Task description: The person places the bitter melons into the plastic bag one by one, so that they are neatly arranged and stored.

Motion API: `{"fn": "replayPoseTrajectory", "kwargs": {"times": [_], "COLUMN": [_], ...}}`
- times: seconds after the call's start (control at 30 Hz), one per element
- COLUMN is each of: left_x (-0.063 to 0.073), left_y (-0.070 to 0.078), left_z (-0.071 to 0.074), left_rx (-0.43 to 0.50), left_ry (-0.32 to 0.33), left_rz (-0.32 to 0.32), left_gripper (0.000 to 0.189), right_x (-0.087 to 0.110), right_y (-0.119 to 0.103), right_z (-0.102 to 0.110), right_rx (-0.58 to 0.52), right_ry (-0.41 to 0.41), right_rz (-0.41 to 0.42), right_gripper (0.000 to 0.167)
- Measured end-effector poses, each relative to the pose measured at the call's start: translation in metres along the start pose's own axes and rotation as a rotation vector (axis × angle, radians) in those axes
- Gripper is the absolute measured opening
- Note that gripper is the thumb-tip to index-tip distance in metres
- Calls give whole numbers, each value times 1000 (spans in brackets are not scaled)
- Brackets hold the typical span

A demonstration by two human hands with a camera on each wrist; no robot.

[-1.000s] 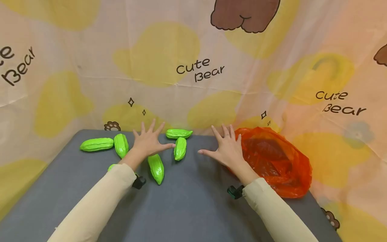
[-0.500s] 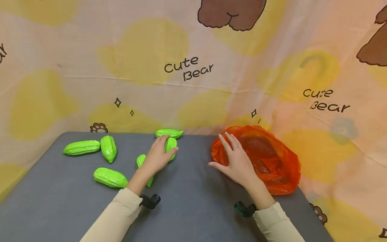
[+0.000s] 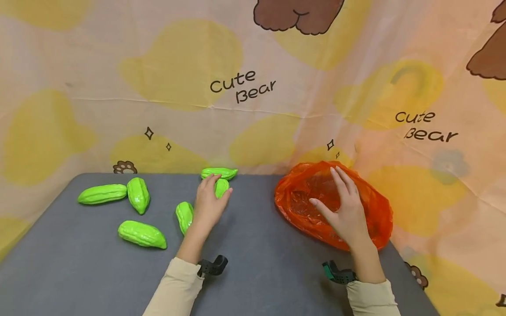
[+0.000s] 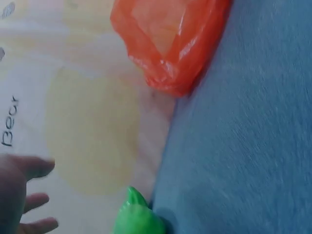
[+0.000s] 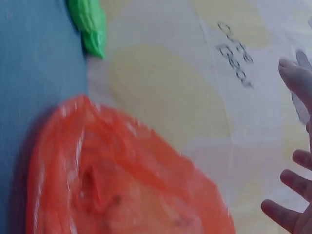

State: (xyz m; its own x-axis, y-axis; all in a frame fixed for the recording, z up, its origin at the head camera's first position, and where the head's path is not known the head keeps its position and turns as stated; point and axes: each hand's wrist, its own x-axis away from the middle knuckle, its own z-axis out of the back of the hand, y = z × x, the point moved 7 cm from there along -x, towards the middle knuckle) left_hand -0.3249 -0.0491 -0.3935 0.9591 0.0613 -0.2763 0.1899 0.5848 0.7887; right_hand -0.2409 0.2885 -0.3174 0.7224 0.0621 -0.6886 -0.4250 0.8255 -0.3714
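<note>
1. Here we are, a cloth-screened corner; home or studio, can't tell!
2. Creased cloth (image 3: 178,66) rises behind and at right, "Cute Bear" lettering (image 3: 254,88) across it!
3. And the grey desk (image 3: 261,263) stands right by it!

Head view count:
Green ridged gourds (image 3: 102,194): 6 (3 fully visible, 3 partly covered).
Orange-red plastic bag (image 3: 292,193): 1.
Bare hands: 2, namely 1 left hand (image 3: 211,202) and 1 right hand (image 3: 349,217).
Black wrist devices (image 3: 214,265): 2, one per wrist.
Pale sleeves (image 3: 174,287): 2.
Grey table (image 3: 257,263): 1.
Printed backdrop (image 3: 189,57): "Cute Bear" captions (image 3: 244,86), 2; brown figures (image 3: 298,15), 2, both cut by the frame edge; paw prints (image 3: 125,167), 2; sparkle outlines (image 3: 149,133), 4 whole, 1 cut off at right.

Left wrist view: 1 gourd, 1 bag, 1 hand.
Right wrist view: 1 bag, 1 hand; gourds 1 or 2, cannot tell.
</note>
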Motion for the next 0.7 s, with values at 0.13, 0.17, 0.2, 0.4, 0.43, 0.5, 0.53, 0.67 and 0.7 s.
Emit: {"fn": "replayPoseTrajectory", "kwargs": {"times": [0.13,0.17,0.2,0.4,0.43,0.5,0.53,0.67,0.7], "left_x": [-3,-4,-5,-6,-6,-6,-6,-6,-5], "left_y": [-12,-14,-16,-25,-25,-26,-27,-32,-33], "left_z": [2,1,-1,-10,-11,-12,-13,-17,-19], "left_rx": [-34,-35,-33,-64,-75,-104,-114,-151,-157], "left_ry": [50,40,29,-28,-28,-25,-26,-48,-57], "left_rz": [4,10,13,36,34,24,21,26,32], "left_gripper": [56,56,57,61,61,61,61,61,62], "right_x": [2,2,2,8,9,11,12,18,20], "right_y": [19,24,30,64,70,80,85,102,105], "right_z": [15,19,22,39,41,44,45,50,51], "right_rx": [-4,-5,-4,7,12,25,30,76,88], "right_ry": [48,65,81,153,158,159,157,128,117], "right_rz": [-25,-26,-33,-91,-103,-129,-143,-200,-215], "right_gripper": [91,89,87,74,73,70,69,66,66]}}
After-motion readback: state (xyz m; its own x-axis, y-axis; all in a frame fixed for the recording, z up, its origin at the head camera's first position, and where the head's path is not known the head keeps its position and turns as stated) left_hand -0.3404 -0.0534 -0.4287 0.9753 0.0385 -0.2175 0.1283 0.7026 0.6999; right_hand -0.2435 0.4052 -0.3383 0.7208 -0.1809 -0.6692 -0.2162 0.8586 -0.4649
